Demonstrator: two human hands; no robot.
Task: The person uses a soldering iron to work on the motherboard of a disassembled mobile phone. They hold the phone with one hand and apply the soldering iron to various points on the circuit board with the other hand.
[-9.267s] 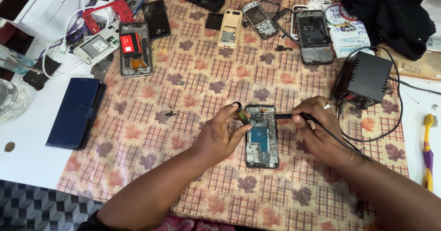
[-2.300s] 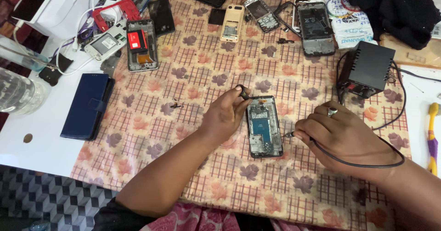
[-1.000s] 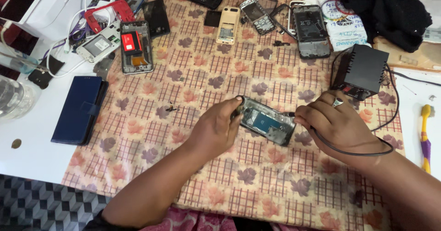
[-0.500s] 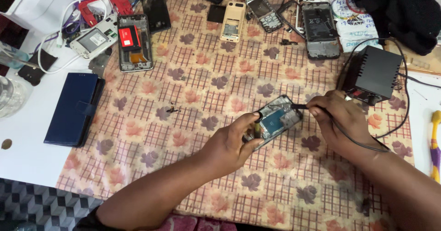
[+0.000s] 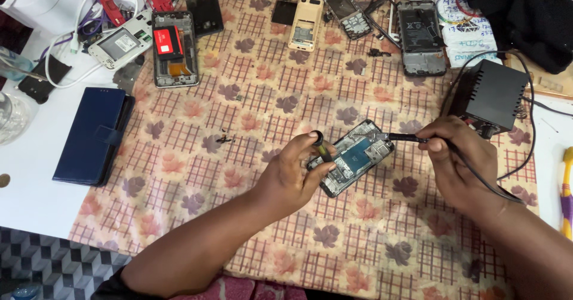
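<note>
A leaf-patterned cloth (image 5: 256, 115) covers your desk (image 5: 36, 198), strewn with opened phones. The phone (image 5: 352, 157) you're working on lies near the middle, open side up, its long axis slanting from lower left to upper right. Your left hand (image 5: 292, 175) pins its lower end, fingers closed around a small dark tool (image 5: 321, 148). Your right hand (image 5: 456, 160) grips a corded iron (image 5: 406, 138), tip touching the phone's upper end, beside a black box (image 5: 489, 94).

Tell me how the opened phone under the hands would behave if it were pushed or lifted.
The opened phone looks flat and thin, so it would likely slide on the cloth, not roll. Its exposed insides suggest it is fragile. The left hand steadies one end, probably because it shifts easily.
</note>
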